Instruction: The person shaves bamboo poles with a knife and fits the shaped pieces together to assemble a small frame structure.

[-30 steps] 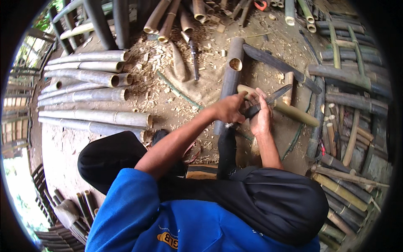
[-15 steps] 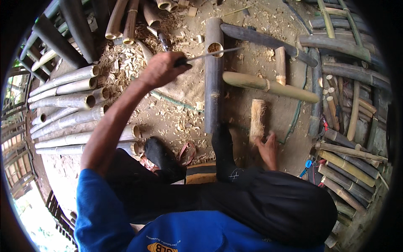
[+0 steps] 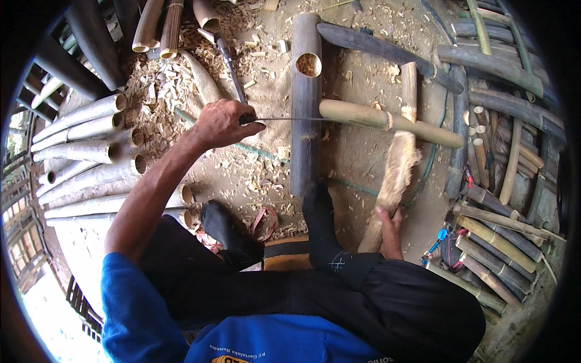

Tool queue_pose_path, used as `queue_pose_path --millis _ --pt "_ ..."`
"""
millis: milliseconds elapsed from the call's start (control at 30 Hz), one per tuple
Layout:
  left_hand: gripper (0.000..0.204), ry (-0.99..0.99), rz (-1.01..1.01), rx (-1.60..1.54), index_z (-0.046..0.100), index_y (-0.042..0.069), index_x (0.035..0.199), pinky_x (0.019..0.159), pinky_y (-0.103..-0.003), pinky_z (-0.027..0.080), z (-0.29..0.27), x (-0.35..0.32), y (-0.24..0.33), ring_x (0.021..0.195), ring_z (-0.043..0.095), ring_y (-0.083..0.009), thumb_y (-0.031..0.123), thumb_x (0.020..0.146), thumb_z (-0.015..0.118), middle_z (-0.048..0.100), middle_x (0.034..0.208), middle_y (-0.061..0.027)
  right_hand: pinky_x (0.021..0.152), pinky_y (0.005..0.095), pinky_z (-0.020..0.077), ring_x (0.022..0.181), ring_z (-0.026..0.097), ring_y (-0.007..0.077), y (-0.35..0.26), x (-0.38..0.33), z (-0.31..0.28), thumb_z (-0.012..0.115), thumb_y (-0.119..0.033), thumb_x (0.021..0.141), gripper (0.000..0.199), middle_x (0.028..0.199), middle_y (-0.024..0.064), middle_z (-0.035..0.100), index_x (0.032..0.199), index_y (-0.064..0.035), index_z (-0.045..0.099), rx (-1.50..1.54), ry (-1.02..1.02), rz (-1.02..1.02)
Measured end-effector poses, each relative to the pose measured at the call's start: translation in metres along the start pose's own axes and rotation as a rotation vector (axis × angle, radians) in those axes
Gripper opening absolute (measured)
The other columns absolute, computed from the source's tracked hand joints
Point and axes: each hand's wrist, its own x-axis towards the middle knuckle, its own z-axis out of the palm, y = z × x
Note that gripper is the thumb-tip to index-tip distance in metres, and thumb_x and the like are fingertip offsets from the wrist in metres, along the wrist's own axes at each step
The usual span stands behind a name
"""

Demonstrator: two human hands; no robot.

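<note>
My left hand (image 3: 223,124) is closed round the dark handle of a knife (image 3: 284,118), whose thin blade, seen nearly edge-on, points right. The blade crosses above a dark bamboo pole (image 3: 305,151) with an oval hole cut in its side. Just past that pole, the blade end lies by the near edge of a pale bamboo crosspiece (image 3: 357,114). In my right hand (image 3: 391,227) is a rough wooden club (image 3: 396,172) with a frayed, battered face, its far end raised beside the crosspiece. My fingers wrap round the club's lower part.
A dark bamboo rail (image 3: 387,49) and a short pale bamboo piece (image 3: 409,85) lie beyond the crosspiece. A long-handled tool (image 3: 230,69) rests among wood chips (image 3: 163,91). Bamboo poles (image 3: 78,154) are stacked at left, more bamboo (image 3: 496,242) at right. My foot (image 3: 318,206) is against the holed pole.
My right hand has taken hold of the wooden club and lifted its far end up and right. My left hand has lowered the knife toward me, levelling the blade across the dark pole.
</note>
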Motion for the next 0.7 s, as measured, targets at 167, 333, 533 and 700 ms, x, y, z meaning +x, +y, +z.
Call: queue_pose_path --millis 167,333,533,700 --pt "0.028 0.064 0.072 0.075 0.060 0.010 0.092 0.064 -0.043 0.054 0.023 -0.019 0.010 0.072 0.068 -0.0274 0.031 0.082 0.074 0.065 0.081 -0.0081 0.061 0.0369 0.0574 0.072 0.065 0.0218 -0.049 -0.003 0.009 0.064 -0.018 0.088 0.045 0.092 0.0121 0.062 0.126 -0.0055 0.045 0.263 -0.140 -0.045" --pt "0.032 0.016 0.030 0.118 0.056 0.008 0.094 0.064 -0.045 0.055 0.057 -0.057 0.019 0.071 0.067 -0.0310 0.026 0.078 0.077 0.063 0.082 -0.0100 0.060 0.0345 0.0571 0.072 0.065 0.0206 -0.076 0.002 0.004 0.067 -0.025 0.088 0.044 0.093 0.0113 0.062 0.122 -0.0059 0.047 0.083 -0.241 -0.037" --pt "0.038 -0.011 -0.008 0.125 0.054 0.008 0.099 0.066 -0.048 0.053 0.074 -0.077 0.029 0.079 0.068 -0.0354 0.033 0.081 0.076 0.063 0.087 -0.0131 0.059 0.0317 0.0537 0.068 0.063 0.0154 -0.086 0.008 0.015 0.076 -0.021 0.082 0.057 0.091 0.0060 0.059 0.128 -0.0057 0.045 -0.194 -0.317 -0.166" --pt "0.040 0.000 -0.056 0.136 0.053 0.008 0.102 0.067 -0.048 0.054 0.076 -0.075 0.025 0.080 0.068 -0.0352 0.032 0.081 0.076 0.063 0.089 -0.0132 0.061 0.0307 0.0526 0.070 0.062 0.0144 -0.095 0.012 0.021 0.077 -0.020 0.081 0.061 0.094 0.0057 0.058 0.130 -0.0045 0.044 -0.239 -0.384 -0.188"
